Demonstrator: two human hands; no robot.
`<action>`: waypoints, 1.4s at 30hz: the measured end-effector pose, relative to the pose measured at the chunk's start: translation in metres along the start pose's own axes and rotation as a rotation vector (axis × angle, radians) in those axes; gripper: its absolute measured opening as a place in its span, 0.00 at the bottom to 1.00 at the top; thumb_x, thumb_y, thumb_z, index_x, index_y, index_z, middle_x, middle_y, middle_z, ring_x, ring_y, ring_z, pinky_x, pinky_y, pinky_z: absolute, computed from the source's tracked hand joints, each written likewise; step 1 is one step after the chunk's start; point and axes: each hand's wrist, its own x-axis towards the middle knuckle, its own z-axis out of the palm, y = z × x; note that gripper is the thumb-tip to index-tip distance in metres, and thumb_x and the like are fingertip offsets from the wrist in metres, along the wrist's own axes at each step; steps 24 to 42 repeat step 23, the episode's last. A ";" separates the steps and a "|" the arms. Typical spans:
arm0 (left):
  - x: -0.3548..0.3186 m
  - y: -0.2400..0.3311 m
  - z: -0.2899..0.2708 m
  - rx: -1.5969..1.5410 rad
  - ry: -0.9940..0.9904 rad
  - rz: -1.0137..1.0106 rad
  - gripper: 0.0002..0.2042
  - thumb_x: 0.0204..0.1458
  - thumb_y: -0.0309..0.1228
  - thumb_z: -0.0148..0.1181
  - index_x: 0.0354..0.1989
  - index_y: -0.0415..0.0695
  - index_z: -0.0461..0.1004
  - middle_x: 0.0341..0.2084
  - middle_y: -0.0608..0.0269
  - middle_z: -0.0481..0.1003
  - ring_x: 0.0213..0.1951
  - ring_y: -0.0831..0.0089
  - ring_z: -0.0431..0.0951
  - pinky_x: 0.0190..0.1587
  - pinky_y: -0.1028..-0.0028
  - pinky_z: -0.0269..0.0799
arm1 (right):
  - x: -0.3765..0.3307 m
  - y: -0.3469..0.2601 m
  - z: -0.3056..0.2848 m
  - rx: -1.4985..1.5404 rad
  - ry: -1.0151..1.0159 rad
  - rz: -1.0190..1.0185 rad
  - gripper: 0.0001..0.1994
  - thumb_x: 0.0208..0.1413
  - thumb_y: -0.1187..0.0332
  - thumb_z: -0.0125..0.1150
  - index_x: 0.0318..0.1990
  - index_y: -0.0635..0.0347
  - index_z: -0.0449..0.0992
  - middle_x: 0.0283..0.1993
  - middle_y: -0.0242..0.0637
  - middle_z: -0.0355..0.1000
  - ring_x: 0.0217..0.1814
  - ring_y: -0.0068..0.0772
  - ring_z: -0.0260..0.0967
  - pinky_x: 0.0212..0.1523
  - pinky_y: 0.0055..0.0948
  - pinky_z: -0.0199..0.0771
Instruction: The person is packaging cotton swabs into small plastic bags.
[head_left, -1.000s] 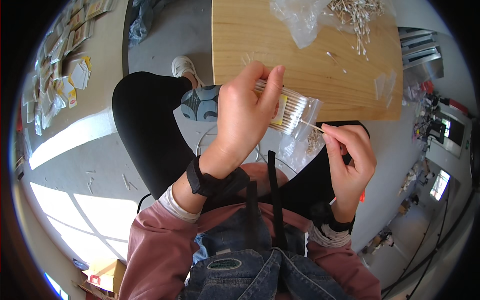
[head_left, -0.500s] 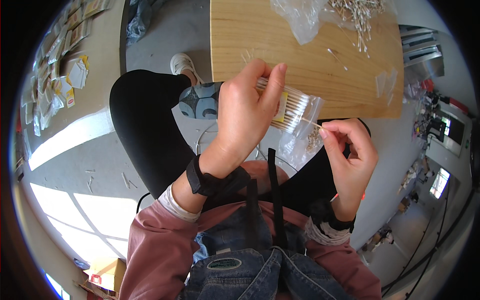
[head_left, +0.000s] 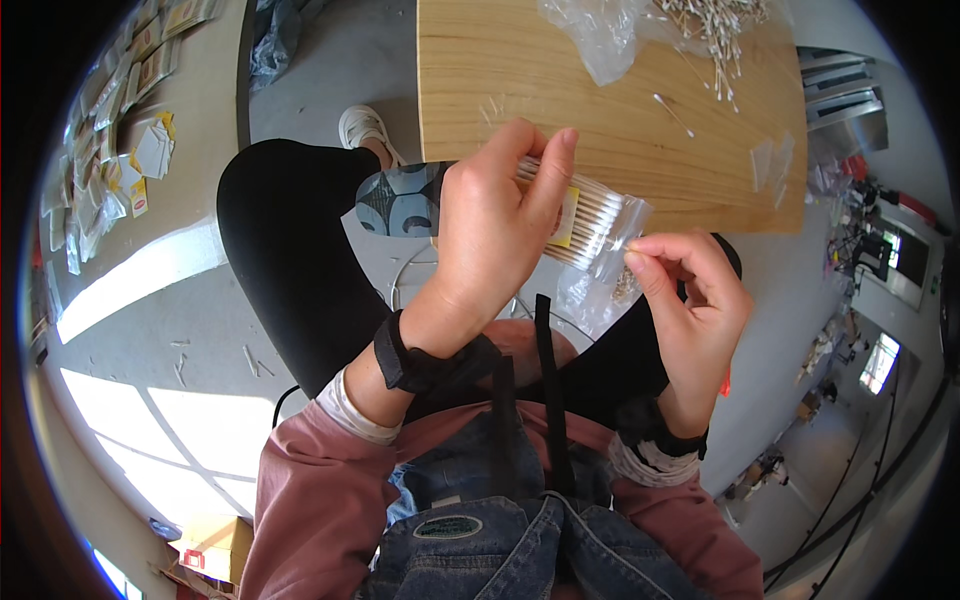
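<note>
My left hand (head_left: 498,205) is wrapped round a clear plastic bag (head_left: 630,212) packed with white cotton swabs (head_left: 597,212). A yellow label (head_left: 566,215) shows through the bag beside the thumb, and the open mouth faces right. At that mouth, the thumb and forefinger of my right hand (head_left: 695,290) are pinched together on the end of a cotton swab. Its stick is mostly hidden by the fingertips and the crinkled film. Below the bag hangs another clear plastic bag (head_left: 590,298), with small brownish bits showing near my right fingers.
A wooden table (head_left: 510,60) stands ahead, bearing a heap of loose swabs (head_left: 715,30), plastic film (head_left: 595,40) and a single swab (head_left: 673,115). Packed bags (head_left: 125,95) cover a surface at left. Several stray sticks (head_left: 255,362) lie on the floor; a cardboard box (head_left: 213,548) sits lower left.
My right hand has moved slightly left to the bag's mouth, and the stick that stuck out between bag and fingertips is now mostly out of sight. The left hand has barely shifted.
</note>
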 end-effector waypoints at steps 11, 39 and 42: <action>0.000 0.002 -0.001 -0.067 0.000 -0.056 0.16 0.62 0.37 0.59 0.26 0.37 0.72 0.09 0.62 0.70 0.13 0.79 0.71 0.16 0.75 0.62 | -0.003 -0.001 0.004 0.068 0.017 0.073 0.05 0.53 0.79 0.68 0.34 0.66 0.77 0.31 0.26 0.71 0.28 0.13 0.61 0.29 0.15 0.59; 0.002 0.002 -0.001 -0.116 0.006 -0.072 0.17 0.63 0.38 0.58 0.26 0.37 0.72 0.08 0.65 0.69 0.12 0.82 0.69 0.16 0.78 0.60 | -0.009 -0.007 -0.005 0.214 0.074 0.180 0.04 0.56 0.79 0.65 0.36 0.66 0.75 0.36 0.30 0.69 0.34 0.16 0.62 0.36 0.16 0.63; 0.002 0.002 -0.001 -0.116 0.006 -0.072 0.17 0.63 0.38 0.58 0.26 0.37 0.72 0.08 0.65 0.69 0.12 0.82 0.69 0.16 0.78 0.60 | -0.009 -0.007 -0.005 0.214 0.074 0.180 0.04 0.56 0.79 0.65 0.36 0.66 0.75 0.36 0.30 0.69 0.34 0.16 0.62 0.36 0.16 0.63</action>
